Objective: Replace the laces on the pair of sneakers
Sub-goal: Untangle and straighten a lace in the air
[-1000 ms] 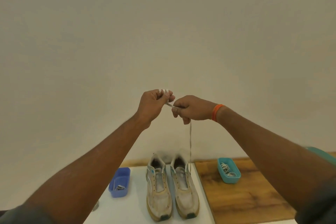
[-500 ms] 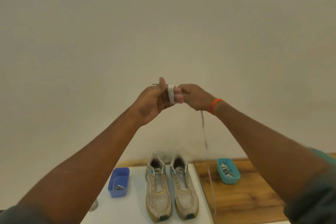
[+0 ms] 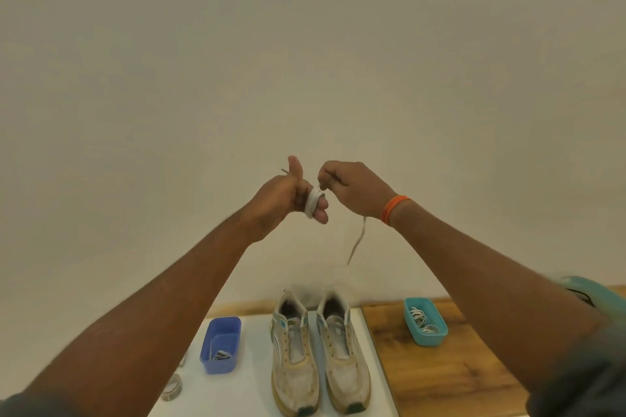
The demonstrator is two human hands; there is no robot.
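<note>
Now lace (image 3: pixel 313 201) coils around left fingers (image 3: pixel 321 210); right hand (image 3: pixel 352 188) pinches it.

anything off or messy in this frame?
Nothing damaged or spilled. Both sneakers stand side by side with no laces in them. One lace is coiled around the left hand fingers; the right hand pinches its free end, the tail dangling. That fits winding up a pulled lace.

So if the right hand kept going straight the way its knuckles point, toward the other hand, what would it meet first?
Most likely the white lace coiled round the left hand's fingers. The right hand, pinching that lace, looks just short of them, though depth is unclear from one view.
</note>
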